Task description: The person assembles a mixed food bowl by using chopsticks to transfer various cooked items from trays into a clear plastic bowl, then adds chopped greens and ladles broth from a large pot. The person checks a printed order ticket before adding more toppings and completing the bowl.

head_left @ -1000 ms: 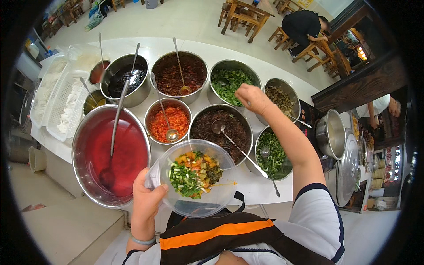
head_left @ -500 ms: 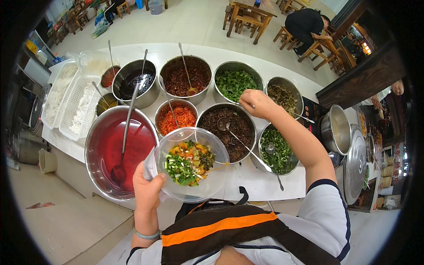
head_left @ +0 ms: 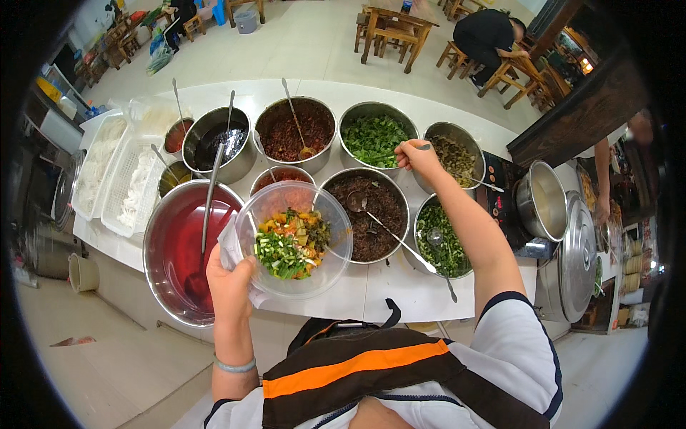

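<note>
My left hand [head_left: 230,289] grips the near left rim of a clear plastic bowl [head_left: 330,252], with a white paper or cloth [head_left: 230,243] between. In the bowl lies a mix of chopped scallions [head_left: 275,250] and orange and dark green bits. The bowl hangs over the table's front part, overlapping the pot of red chopped chili [head_left: 284,174]. My right hand [head_left: 421,159] is closed around a thin metal utensil, its grey end showing above the fingers. Its other end is unclear, near the green leaves [head_left: 379,138] in the back pot. My fingers are at that pot's right rim.
A large pot of red liquid [head_left: 171,236] with a ladle stands left of the bowl. Dark minced topping [head_left: 368,218] and chopped scallions [head_left: 443,239] fill pots nearby. White baskets [head_left: 118,179] stand far left; a steel pot [head_left: 547,204] and large lid [head_left: 574,257] are right.
The bowl has moved left and away from me, now covering more of the chili pot. My right hand has shifted slightly right along the leafy pot's rim, still closed.
</note>
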A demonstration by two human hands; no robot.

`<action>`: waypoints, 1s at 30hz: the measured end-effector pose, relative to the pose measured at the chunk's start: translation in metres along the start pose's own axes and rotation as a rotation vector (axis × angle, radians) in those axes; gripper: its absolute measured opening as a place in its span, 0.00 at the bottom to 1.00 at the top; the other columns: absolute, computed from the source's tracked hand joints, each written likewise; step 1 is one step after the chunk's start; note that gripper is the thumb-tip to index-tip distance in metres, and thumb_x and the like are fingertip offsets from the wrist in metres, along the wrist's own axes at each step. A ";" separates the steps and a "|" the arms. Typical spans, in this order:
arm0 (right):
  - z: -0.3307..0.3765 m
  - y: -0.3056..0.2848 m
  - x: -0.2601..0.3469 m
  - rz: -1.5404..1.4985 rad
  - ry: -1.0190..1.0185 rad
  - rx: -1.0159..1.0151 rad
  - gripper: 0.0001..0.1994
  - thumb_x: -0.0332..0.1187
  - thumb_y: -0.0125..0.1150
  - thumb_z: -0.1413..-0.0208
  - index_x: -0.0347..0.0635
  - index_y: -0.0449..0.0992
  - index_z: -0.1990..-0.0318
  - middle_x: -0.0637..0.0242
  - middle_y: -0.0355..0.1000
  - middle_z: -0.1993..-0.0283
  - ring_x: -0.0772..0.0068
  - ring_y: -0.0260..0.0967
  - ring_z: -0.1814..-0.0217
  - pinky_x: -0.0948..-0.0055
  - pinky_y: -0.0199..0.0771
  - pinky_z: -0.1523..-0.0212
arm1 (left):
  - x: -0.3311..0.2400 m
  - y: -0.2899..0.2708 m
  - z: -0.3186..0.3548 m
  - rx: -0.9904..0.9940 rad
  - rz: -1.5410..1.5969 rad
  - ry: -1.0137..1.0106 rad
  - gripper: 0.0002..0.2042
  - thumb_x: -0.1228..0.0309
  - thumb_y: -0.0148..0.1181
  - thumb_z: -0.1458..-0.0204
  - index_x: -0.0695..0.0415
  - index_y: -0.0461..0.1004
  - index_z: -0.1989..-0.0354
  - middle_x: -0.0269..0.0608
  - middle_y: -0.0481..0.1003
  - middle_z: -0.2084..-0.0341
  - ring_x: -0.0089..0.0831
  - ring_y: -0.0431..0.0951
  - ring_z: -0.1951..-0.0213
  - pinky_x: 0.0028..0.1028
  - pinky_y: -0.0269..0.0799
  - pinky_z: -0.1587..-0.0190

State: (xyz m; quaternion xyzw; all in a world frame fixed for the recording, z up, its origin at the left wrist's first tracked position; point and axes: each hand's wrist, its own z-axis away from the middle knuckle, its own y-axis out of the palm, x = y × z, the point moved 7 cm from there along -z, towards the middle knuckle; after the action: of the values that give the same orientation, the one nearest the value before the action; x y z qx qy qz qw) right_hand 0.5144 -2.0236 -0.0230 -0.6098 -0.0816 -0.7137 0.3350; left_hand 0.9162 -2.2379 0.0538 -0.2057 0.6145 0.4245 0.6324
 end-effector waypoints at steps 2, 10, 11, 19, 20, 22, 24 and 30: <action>0.000 -0.007 -0.010 -0.073 0.035 -0.043 0.12 0.36 0.52 0.44 0.37 0.77 0.67 0.67 0.72 0.74 0.78 0.69 0.75 0.77 0.67 0.74 | -0.001 0.001 -0.003 -0.002 -0.017 -0.040 0.20 0.84 0.52 0.58 0.65 0.68 0.51 0.38 0.74 0.66 0.23 0.74 0.68 0.23 0.70 0.65; 0.023 -0.033 -0.031 -0.288 0.107 -0.174 0.09 0.35 0.57 0.48 0.39 0.77 0.67 0.64 0.74 0.72 0.77 0.71 0.74 0.76 0.71 0.74 | -0.004 0.020 -0.030 0.060 -0.085 0.154 0.19 0.80 0.52 0.55 0.63 0.67 0.51 0.35 0.72 0.72 0.23 0.72 0.78 0.22 0.69 0.75; 0.025 -0.037 -0.030 -0.271 0.100 -0.217 0.09 0.34 0.57 0.48 0.38 0.77 0.67 0.63 0.74 0.73 0.75 0.72 0.75 0.75 0.72 0.75 | 0.000 0.022 -0.035 0.046 -0.116 0.115 0.19 0.79 0.51 0.54 0.63 0.67 0.50 0.36 0.72 0.71 0.23 0.72 0.77 0.21 0.69 0.76; 0.030 -0.034 -0.038 -0.498 0.023 -0.393 0.11 0.33 0.53 0.46 0.35 0.75 0.73 0.62 0.72 0.80 0.74 0.71 0.82 0.74 0.68 0.83 | 0.002 0.065 -0.101 0.281 -0.034 0.085 0.23 0.79 0.51 0.53 0.67 0.62 0.45 0.47 0.72 0.56 0.34 0.75 0.59 0.31 0.71 0.57; 0.035 -0.033 -0.039 -0.463 -0.002 -0.391 0.11 0.34 0.51 0.44 0.35 0.74 0.73 0.63 0.71 0.81 0.74 0.70 0.82 0.73 0.68 0.83 | 0.003 0.067 -0.106 0.270 -0.080 0.089 0.23 0.78 0.51 0.52 0.66 0.61 0.44 0.47 0.71 0.55 0.34 0.75 0.59 0.31 0.71 0.56; 0.044 -0.025 -0.044 -0.510 0.022 -0.377 0.12 0.36 0.50 0.43 0.37 0.75 0.71 0.66 0.71 0.78 0.75 0.71 0.79 0.76 0.68 0.81 | 0.001 0.068 -0.110 0.245 -0.068 0.087 0.23 0.78 0.51 0.51 0.67 0.61 0.44 0.47 0.71 0.54 0.34 0.74 0.58 0.31 0.70 0.55; 0.048 -0.026 -0.045 -0.567 -0.004 -0.383 0.13 0.36 0.49 0.43 0.37 0.75 0.71 0.67 0.70 0.78 0.75 0.70 0.80 0.76 0.68 0.81 | -0.001 0.082 -0.120 0.278 -0.104 0.117 0.22 0.78 0.51 0.51 0.67 0.62 0.45 0.46 0.72 0.56 0.34 0.75 0.59 0.30 0.71 0.56; 0.057 -0.033 -0.045 -0.572 0.012 -0.413 0.12 0.35 0.50 0.45 0.37 0.75 0.71 0.67 0.70 0.78 0.75 0.70 0.78 0.76 0.68 0.78 | 0.003 0.102 -0.125 0.291 -0.172 0.111 0.24 0.76 0.51 0.51 0.67 0.61 0.43 0.47 0.70 0.52 0.33 0.73 0.54 0.31 0.68 0.51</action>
State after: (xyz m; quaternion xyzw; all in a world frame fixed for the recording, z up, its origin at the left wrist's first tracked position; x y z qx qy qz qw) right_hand 0.5438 -1.9514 -0.0413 -0.6130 -0.1009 -0.7836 -0.0083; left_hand 0.7598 -2.2782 0.0575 -0.1869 0.6836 0.2634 0.6545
